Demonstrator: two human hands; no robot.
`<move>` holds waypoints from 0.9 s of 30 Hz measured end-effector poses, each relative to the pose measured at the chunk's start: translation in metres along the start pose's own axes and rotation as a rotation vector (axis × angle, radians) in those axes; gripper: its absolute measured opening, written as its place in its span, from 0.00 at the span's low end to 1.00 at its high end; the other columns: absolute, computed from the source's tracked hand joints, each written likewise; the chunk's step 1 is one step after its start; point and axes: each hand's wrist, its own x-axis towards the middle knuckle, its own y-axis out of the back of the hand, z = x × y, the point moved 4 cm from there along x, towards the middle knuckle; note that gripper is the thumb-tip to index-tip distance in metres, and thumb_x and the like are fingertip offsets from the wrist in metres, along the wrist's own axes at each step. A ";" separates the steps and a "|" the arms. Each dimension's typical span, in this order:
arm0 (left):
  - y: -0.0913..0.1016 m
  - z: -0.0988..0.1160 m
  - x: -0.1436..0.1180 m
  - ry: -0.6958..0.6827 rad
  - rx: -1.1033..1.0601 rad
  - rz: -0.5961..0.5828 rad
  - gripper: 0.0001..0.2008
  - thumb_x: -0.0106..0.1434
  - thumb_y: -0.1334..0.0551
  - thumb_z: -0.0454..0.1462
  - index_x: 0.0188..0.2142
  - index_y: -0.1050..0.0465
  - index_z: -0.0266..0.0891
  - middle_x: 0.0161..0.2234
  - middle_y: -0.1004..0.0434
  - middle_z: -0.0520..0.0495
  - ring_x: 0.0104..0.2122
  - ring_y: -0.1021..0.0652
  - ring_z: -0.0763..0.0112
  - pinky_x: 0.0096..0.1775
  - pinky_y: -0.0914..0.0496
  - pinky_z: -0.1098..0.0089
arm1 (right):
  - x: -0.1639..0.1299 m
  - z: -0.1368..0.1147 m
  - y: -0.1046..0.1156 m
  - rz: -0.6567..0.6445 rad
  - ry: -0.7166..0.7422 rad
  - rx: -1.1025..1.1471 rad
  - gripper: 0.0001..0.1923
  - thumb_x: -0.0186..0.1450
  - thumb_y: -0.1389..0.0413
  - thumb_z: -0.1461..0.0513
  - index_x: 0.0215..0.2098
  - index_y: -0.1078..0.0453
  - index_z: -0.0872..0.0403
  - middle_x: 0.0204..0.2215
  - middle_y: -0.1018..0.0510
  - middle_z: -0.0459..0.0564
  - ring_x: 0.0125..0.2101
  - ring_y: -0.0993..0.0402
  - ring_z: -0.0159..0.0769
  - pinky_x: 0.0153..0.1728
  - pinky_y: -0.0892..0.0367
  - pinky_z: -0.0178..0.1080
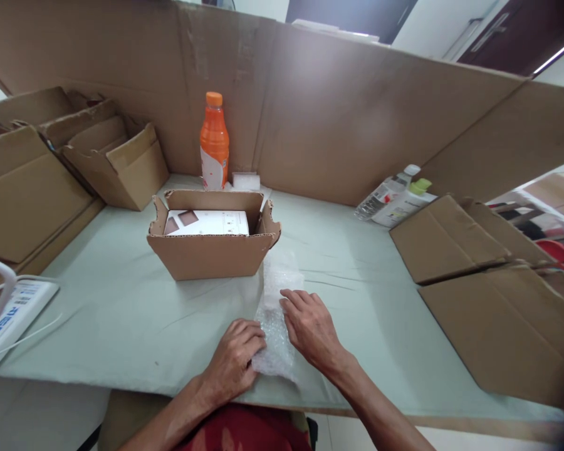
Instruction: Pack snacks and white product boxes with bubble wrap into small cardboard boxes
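Red cloth at the bottom edge is being cut off by the frame, so what it belongs to cannot be told. Just above it, a sheet of bubble wrap is being pressed flat on the pale green counter by two bare hands. Its near left corner is being pinched under the curled fingers of the left hand, while the right hand is being laid open, palm down, along its right edge. Whether anything is being wrapped inside cannot be made out through the clear film.

Beyond the wrap, an open cardboard box is being shown with a white carton lying inside, partly hidden by the box's front wall. Behind it, an orange bottle is being seen upright beside a small white block. Two plastic bottles are being seen lying against the cardboard screen at right, their labels too blurred to read. Flattened cartons are being cropped at the right edge, and a white device at the left.
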 end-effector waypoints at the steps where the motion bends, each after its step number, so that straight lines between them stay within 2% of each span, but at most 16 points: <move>1: 0.000 0.000 0.000 0.001 0.002 0.000 0.14 0.55 0.44 0.27 0.39 0.27 0.39 0.40 0.21 0.42 0.47 0.24 0.56 0.49 0.30 0.54 | -0.002 -0.001 -0.002 0.003 -0.004 -0.005 0.13 0.63 0.50 0.73 0.39 0.28 0.54 0.49 0.21 0.56 0.43 0.30 0.47 0.40 0.38 0.47; 5: 0.001 0.002 0.001 0.000 0.009 0.000 0.15 0.53 0.44 0.26 0.38 0.27 0.38 0.40 0.21 0.42 0.47 0.24 0.56 0.50 0.30 0.55 | -0.011 -0.003 -0.013 0.011 -0.034 0.007 0.12 0.63 0.50 0.73 0.38 0.28 0.54 0.45 0.21 0.56 0.39 0.30 0.45 0.39 0.35 0.47; 8: 0.001 0.002 0.001 -0.001 0.017 -0.002 0.14 0.53 0.44 0.26 0.38 0.27 0.38 0.40 0.21 0.42 0.47 0.24 0.57 0.50 0.30 0.55 | -0.017 -0.007 -0.021 0.006 -0.053 0.069 0.14 0.63 0.50 0.73 0.40 0.27 0.54 0.46 0.21 0.56 0.40 0.29 0.44 0.41 0.33 0.46; 12: 0.000 0.000 0.000 -0.009 0.022 0.001 0.15 0.53 0.43 0.26 0.39 0.26 0.38 0.41 0.20 0.42 0.47 0.24 0.57 0.50 0.30 0.55 | -0.019 -0.008 -0.027 -0.077 -0.060 0.160 0.14 0.63 0.48 0.72 0.43 0.26 0.54 0.48 0.21 0.54 0.43 0.28 0.44 0.43 0.30 0.46; 15: 0.000 0.001 -0.001 -0.020 0.034 0.007 0.16 0.53 0.43 0.26 0.39 0.26 0.38 0.41 0.21 0.42 0.46 0.25 0.57 0.50 0.30 0.55 | -0.018 -0.006 -0.025 -0.138 -0.074 0.228 0.10 0.65 0.43 0.66 0.44 0.26 0.55 0.50 0.23 0.55 0.45 0.28 0.47 0.46 0.30 0.49; 17: 0.002 0.004 -0.002 -0.013 0.067 0.024 0.16 0.53 0.43 0.26 0.40 0.26 0.38 0.43 0.23 0.40 0.47 0.25 0.57 0.49 0.30 0.56 | -0.018 -0.004 -0.020 -0.161 -0.076 0.298 0.12 0.65 0.40 0.59 0.46 0.25 0.55 0.52 0.24 0.56 0.47 0.28 0.49 0.47 0.29 0.51; 19: 0.006 0.007 -0.001 -0.002 0.122 0.039 0.15 0.54 0.42 0.27 0.41 0.25 0.39 0.47 0.26 0.38 0.49 0.27 0.55 0.50 0.30 0.55 | -0.019 -0.001 -0.015 -0.164 -0.070 0.380 0.15 0.67 0.41 0.55 0.48 0.25 0.54 0.53 0.24 0.56 0.49 0.29 0.49 0.50 0.30 0.52; 21: 0.010 0.010 0.004 -0.001 0.169 0.036 0.14 0.55 0.41 0.27 0.40 0.24 0.39 0.51 0.28 0.37 0.52 0.29 0.53 0.52 0.32 0.54 | -0.020 0.002 -0.012 -0.163 -0.077 0.477 0.17 0.71 0.48 0.54 0.53 0.27 0.53 0.54 0.24 0.56 0.51 0.29 0.48 0.53 0.32 0.52; 24: 0.013 0.008 0.025 0.047 0.134 -0.061 0.14 0.54 0.41 0.27 0.38 0.25 0.40 0.51 0.26 0.39 0.52 0.28 0.55 0.53 0.34 0.55 | -0.023 0.015 -0.016 -0.147 -0.163 0.683 0.21 0.75 0.56 0.53 0.58 0.30 0.52 0.53 0.22 0.55 0.53 0.28 0.45 0.56 0.33 0.51; 27: 0.011 -0.007 0.050 0.280 0.090 -0.221 0.06 0.58 0.43 0.31 0.31 0.27 0.41 0.34 0.22 0.47 0.38 0.24 0.63 0.42 0.32 0.63 | -0.028 0.034 -0.025 -0.114 -0.291 0.926 0.23 0.75 0.59 0.52 0.58 0.29 0.51 0.53 0.21 0.54 0.53 0.26 0.45 0.55 0.31 0.50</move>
